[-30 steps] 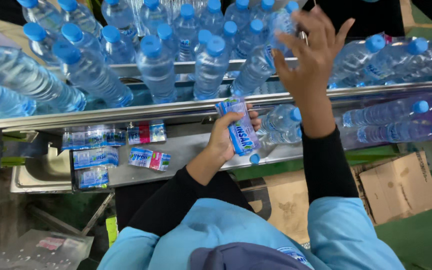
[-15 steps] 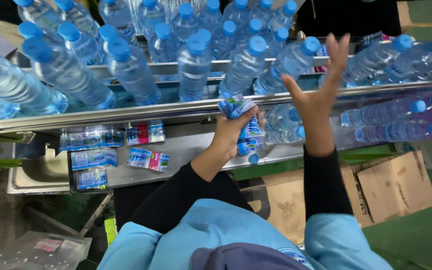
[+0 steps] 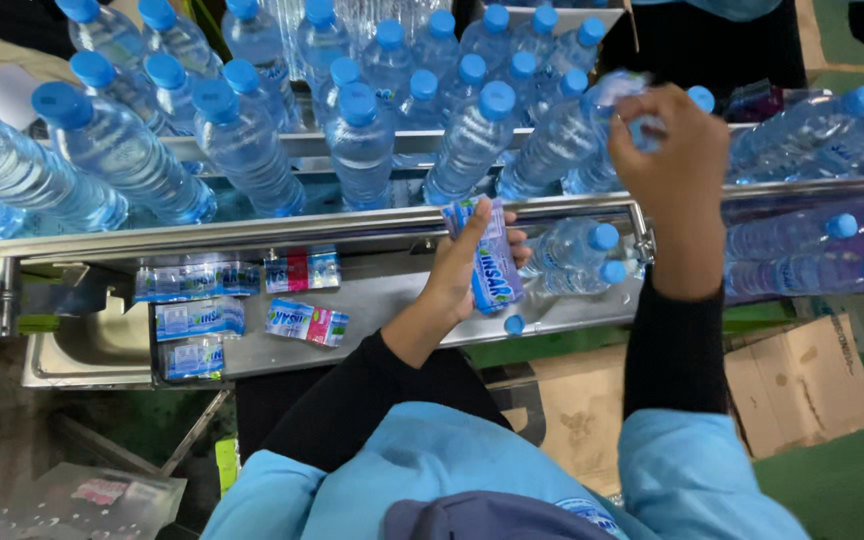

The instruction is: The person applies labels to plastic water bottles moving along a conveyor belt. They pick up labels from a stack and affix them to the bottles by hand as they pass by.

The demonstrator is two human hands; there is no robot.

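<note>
My left hand holds a flat bundle of blue and white label sleeves upright against the front rail of the conveyor. My right hand reaches over the rail and is closed on the top of a clear water bottle with a blue cap. Several more blue-capped bottles stand packed on the conveyor beyond both hands. Two bottles lie on their sides between my arms.
Loose label sleeves and a red and blue one lie on the steel shelf to the left. Bottles lie on their sides at the right. Cardboard boxes sit on the green floor. A single blue cap rests on the shelf edge.
My right hand, spread open above the bottles a second ago, has come down and closed on a bottle top. The bottles on the conveyor have shifted. My left hand stays by the rail.
</note>
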